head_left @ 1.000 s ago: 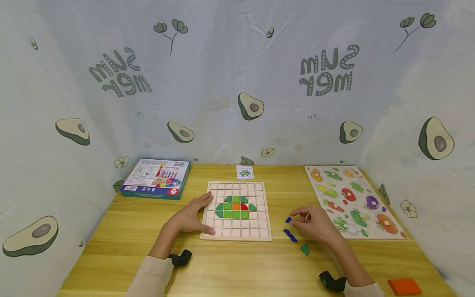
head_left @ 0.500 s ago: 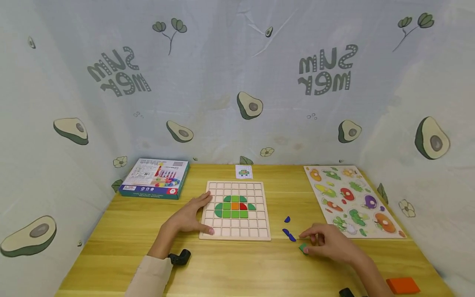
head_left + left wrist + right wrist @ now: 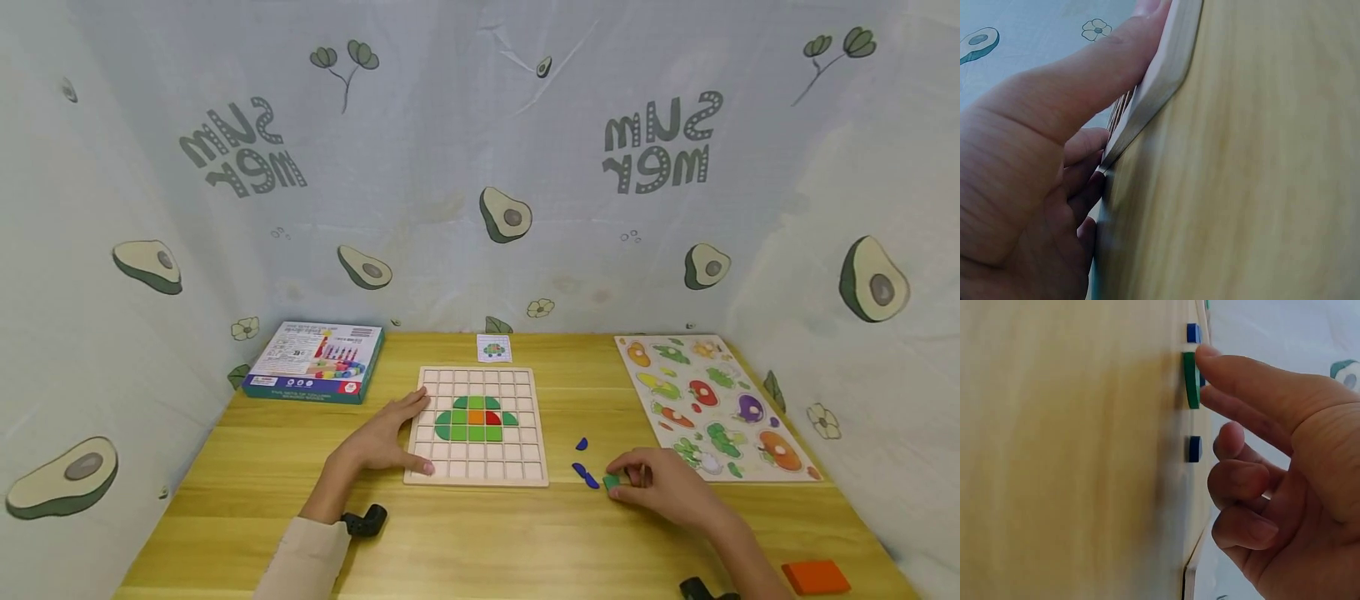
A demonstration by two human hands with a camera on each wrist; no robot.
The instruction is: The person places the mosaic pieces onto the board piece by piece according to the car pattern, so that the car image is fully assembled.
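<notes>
My left hand (image 3: 382, 437) rests at the left edge of a square wooden grid board (image 3: 517, 471), fingers spread, thumb over its near left corner. Set in the grid are green blocks (image 3: 458, 432), an orange square (image 3: 476, 417) and a red rounded block (image 3: 492, 418). Right of the board, my right hand (image 3: 663, 485) pinches a green quarter-round block (image 3: 611, 482) between thumb and forefinger, close over the table; the other fingers curl loosely. In the right wrist view the green block (image 3: 1192, 381) stands among blue blocks (image 3: 1195, 449). Several small blue half-round blocks (image 3: 582, 444) lie just left of that hand.
A small pattern card (image 3: 494, 348) stands behind the board. At the back left lies a boxed toy set (image 3: 313, 362). A vegetable picture board (image 3: 701, 417) lies on the right, and an orange block (image 3: 816, 577) near the front right. Printed cloth (image 3: 442, 167) walls surround the table.
My right hand has left the blue blocks, dropped to the green quarter-round block, taken hold of it and shifted it slightly away from me. The left hand has stayed on the board.
</notes>
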